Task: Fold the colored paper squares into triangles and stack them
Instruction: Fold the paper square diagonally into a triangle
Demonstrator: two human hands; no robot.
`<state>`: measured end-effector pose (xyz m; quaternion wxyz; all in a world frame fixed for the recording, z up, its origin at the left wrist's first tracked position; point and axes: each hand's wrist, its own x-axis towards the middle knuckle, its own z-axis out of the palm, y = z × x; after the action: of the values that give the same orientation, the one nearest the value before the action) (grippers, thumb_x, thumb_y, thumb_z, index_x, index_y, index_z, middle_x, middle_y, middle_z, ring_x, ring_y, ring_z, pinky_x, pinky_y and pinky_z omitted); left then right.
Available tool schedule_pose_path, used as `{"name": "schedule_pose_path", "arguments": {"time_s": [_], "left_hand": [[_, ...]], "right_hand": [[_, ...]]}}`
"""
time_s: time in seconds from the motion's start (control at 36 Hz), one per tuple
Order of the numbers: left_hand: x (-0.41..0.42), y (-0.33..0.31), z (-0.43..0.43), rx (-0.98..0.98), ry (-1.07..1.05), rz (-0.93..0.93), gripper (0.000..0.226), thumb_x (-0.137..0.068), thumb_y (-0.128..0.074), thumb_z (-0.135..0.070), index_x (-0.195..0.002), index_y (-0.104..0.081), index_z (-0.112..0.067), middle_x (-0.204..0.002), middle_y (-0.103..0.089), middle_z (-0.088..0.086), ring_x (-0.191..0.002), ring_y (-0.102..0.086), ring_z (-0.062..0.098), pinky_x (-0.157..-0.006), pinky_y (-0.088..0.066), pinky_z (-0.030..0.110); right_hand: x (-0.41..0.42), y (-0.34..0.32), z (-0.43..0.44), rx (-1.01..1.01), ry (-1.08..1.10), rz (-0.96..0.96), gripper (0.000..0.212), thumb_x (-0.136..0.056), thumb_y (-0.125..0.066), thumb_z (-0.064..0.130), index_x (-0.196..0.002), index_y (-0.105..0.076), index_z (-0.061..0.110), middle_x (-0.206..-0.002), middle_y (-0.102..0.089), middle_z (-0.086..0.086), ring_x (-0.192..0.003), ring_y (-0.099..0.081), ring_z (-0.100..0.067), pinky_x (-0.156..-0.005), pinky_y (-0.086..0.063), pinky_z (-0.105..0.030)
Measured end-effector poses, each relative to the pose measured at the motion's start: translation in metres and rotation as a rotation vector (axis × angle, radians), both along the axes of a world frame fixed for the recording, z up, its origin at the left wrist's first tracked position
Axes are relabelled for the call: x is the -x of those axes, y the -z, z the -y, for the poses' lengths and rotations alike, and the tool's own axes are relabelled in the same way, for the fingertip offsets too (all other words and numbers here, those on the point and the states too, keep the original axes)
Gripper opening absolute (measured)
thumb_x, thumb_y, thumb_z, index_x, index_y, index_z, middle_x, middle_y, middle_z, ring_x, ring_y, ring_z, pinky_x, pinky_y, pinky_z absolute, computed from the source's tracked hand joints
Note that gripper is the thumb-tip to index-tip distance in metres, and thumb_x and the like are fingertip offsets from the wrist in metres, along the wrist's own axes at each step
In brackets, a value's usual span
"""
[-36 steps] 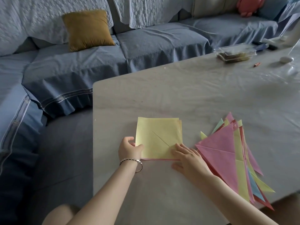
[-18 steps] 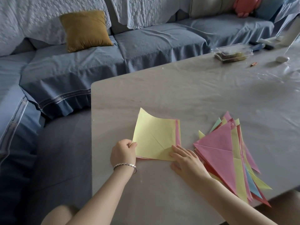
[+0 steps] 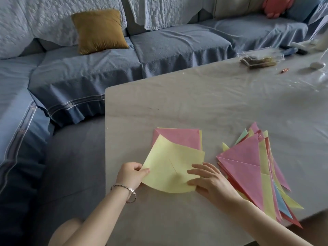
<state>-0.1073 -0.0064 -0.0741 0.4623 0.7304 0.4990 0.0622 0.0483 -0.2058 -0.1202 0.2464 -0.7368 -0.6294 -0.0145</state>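
Note:
A yellow paper square (image 3: 170, 166) is lifted and curved above a small pile of unfolded squares, whose top sheet is pink (image 3: 179, 139). My left hand (image 3: 132, 175) pinches the yellow sheet's left corner. My right hand (image 3: 211, 181) holds its right side, fingers spread on top and thumb at the lower edge. To the right lies a fanned stack of folded triangles (image 3: 248, 167), pink on top, with yellow, blue, green and red ones below.
The pale table (image 3: 195, 103) has its left edge just beside my left hand. A clear plastic box (image 3: 260, 57), a small white object (image 3: 317, 64) and a copper-coloured bit (image 3: 284, 70) sit far right. A blue sofa with a mustard cushion (image 3: 99, 31) surrounds the table.
The yellow sheet has been lifted off the pile and drawn toward me, turning and bowing, which uncovers the pink sheet beneath. Both hands moved with it.

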Motion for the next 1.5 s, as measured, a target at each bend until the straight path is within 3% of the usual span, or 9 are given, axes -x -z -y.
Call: {"name": "schedule_pose_path", "arguments": {"time_s": [0.11,0.25,0.33,0.53,0.69,0.81,1.08,1.33,1.5], "left_hand": [[-0.006,-0.003,0.007,-0.159,0.122,-0.071,0.015,-0.075,-0.068,-0.012,-0.077,-0.061,-0.025,-0.072,-0.06,-0.012,-0.073,-0.058,0.01,-0.058,-0.04,0.014],[-0.025,-0.004,0.012,-0.167,0.09,-0.014,0.031,-0.076,-0.07,-0.016,-0.106,-0.062,-0.016,-0.078,-0.062,-0.004,-0.073,-0.057,0.013,-0.061,-0.04,0.021],[-0.035,-0.006,0.014,-0.187,0.038,0.018,0.021,-0.077,-0.067,-0.013,-0.098,-0.066,-0.012,-0.075,-0.06,-0.003,-0.074,-0.057,0.016,-0.06,-0.039,0.022],[-0.035,-0.015,0.021,-0.262,-0.008,0.141,0.008,-0.083,-0.064,-0.01,-0.083,-0.07,-0.005,-0.071,-0.062,-0.002,-0.071,-0.057,0.018,-0.065,-0.043,0.022],[-0.019,-0.028,0.023,-0.268,0.074,0.251,0.01,-0.083,-0.064,-0.008,-0.078,-0.07,-0.015,-0.067,-0.061,-0.016,-0.062,-0.056,-0.004,-0.056,-0.038,0.001],[-0.009,-0.037,0.023,-0.222,0.129,0.322,0.029,-0.082,-0.064,-0.004,-0.067,-0.066,-0.03,-0.068,-0.064,-0.019,-0.061,-0.058,-0.011,-0.059,-0.04,0.002],[-0.005,-0.051,0.039,-0.103,0.228,0.4,0.03,-0.081,-0.065,-0.001,-0.067,-0.065,-0.028,-0.056,-0.064,-0.024,-0.056,-0.057,-0.011,-0.058,-0.04,0.003],[-0.013,-0.075,0.058,-0.227,0.276,0.542,0.014,-0.078,-0.062,-0.041,-0.09,-0.065,-0.035,-0.087,-0.068,-0.018,-0.078,-0.063,-0.007,-0.07,-0.044,0.006],[-0.023,-0.077,0.069,-0.459,0.247,0.599,0.019,-0.077,-0.072,-0.01,-0.093,-0.073,-0.021,-0.084,-0.062,-0.029,-0.079,-0.061,-0.014,-0.072,-0.042,0.001]], "right_hand": [[0.002,0.008,0.009,0.012,-0.061,0.013,0.017,-0.074,-0.062,0.039,-0.079,-0.075,0.03,-0.103,-0.069,0.007,-0.102,-0.064,-0.016,-0.088,-0.05,-0.04],[0.006,0.013,0.015,-0.004,-0.056,-0.102,0.043,-0.093,-0.036,0.049,-0.086,-0.073,0.029,-0.107,-0.068,0.007,-0.105,-0.059,-0.011,-0.09,-0.047,-0.03],[0.005,0.011,0.016,0.026,-0.058,-0.109,0.041,-0.097,-0.03,0.045,-0.094,-0.067,0.029,-0.113,-0.065,0.01,-0.11,-0.055,-0.007,-0.091,-0.046,-0.029],[0.01,-0.004,0.011,-0.031,0.033,-0.421,0.04,-0.087,-0.043,0.06,-0.09,-0.068,0.03,-0.12,-0.057,0.021,-0.113,-0.051,0.0,-0.093,-0.043,-0.016],[0.006,-0.049,-0.01,-0.133,0.201,-0.674,0.009,-0.072,-0.06,0.045,-0.075,-0.066,0.05,-0.131,-0.039,0.029,-0.12,-0.037,0.016,-0.076,-0.038,-0.002],[0.0,-0.075,-0.016,-0.143,0.205,-0.681,0.009,-0.07,-0.059,0.047,-0.067,-0.066,0.042,-0.134,-0.032,0.031,-0.122,-0.027,0.021,-0.09,-0.024,0.005],[0.006,-0.098,-0.013,-0.215,0.412,-0.99,0.007,-0.079,-0.07,0.016,-0.075,-0.071,0.022,-0.06,-0.066,0.024,-0.058,-0.056,0.013,-0.06,-0.039,-0.002],[0.018,-0.112,-0.01,-0.281,0.441,-1.048,0.029,-0.077,-0.071,0.012,-0.058,-0.068,0.033,-0.056,-0.066,0.017,-0.051,-0.054,0.008,-0.057,-0.041,-0.004],[0.021,-0.12,-0.01,-0.325,0.455,-1.036,0.033,-0.076,-0.072,0.013,-0.051,-0.068,0.036,-0.057,-0.066,0.016,-0.054,-0.053,0.004,-0.056,-0.042,-0.007]]}}
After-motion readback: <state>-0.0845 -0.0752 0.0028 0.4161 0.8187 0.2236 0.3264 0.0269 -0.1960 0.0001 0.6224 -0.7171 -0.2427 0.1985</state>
